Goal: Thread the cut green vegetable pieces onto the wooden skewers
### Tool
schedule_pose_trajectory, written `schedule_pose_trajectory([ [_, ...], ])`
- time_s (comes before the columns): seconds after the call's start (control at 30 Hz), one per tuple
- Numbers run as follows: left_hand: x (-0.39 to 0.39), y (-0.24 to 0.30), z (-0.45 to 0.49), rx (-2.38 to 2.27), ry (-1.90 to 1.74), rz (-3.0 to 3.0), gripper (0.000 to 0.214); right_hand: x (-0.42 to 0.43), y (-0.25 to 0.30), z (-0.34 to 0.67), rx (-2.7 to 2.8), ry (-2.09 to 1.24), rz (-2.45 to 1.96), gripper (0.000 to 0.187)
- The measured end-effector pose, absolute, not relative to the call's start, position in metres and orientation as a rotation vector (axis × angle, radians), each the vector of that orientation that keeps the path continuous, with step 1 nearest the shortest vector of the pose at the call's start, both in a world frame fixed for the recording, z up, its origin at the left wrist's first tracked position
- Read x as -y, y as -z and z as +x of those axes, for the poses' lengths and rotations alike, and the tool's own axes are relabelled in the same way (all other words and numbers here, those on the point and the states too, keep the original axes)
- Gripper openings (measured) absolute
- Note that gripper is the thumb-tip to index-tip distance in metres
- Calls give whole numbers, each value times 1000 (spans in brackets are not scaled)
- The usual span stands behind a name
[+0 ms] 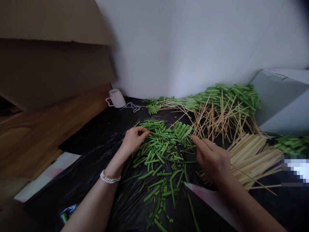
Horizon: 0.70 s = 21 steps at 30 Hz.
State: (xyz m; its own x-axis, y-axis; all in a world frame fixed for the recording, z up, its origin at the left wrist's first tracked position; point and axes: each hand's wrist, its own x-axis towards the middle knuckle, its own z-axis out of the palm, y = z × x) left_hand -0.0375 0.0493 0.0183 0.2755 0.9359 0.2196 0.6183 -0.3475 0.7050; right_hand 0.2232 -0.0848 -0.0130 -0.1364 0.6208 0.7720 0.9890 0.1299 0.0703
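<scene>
Fingers of the left hand (134, 139) curl narrowly, pinching a few cut green stems (161, 145) at the left edge of their pile, which lies mid-tabletop on a black plastic sheet (96, 151). The right hand (212, 161), just right of the pile, has its fingers pressed together around a thin skewer (267, 189) that juts out behind it across the loose skewer bundle (256, 151). A cup (116, 97) stands at the far left.
</scene>
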Motion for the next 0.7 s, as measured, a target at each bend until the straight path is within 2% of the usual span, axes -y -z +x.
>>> schedule_pose_trajectory([
  [0.13, -59, -17, -56, -1399, -652, 2057, 35, 84, 13, 222, 1831, 802, -1539, 28],
  [0.37, -64, -7, -64, -1239, -259, 2098, 28, 84, 14, 221, 1853, 797, -1535, 28],
  [0.7, -51, -9, -51, -1206, -228, 2327, 17, 84, 17, 217, 1873, 754, -1519, 29],
])
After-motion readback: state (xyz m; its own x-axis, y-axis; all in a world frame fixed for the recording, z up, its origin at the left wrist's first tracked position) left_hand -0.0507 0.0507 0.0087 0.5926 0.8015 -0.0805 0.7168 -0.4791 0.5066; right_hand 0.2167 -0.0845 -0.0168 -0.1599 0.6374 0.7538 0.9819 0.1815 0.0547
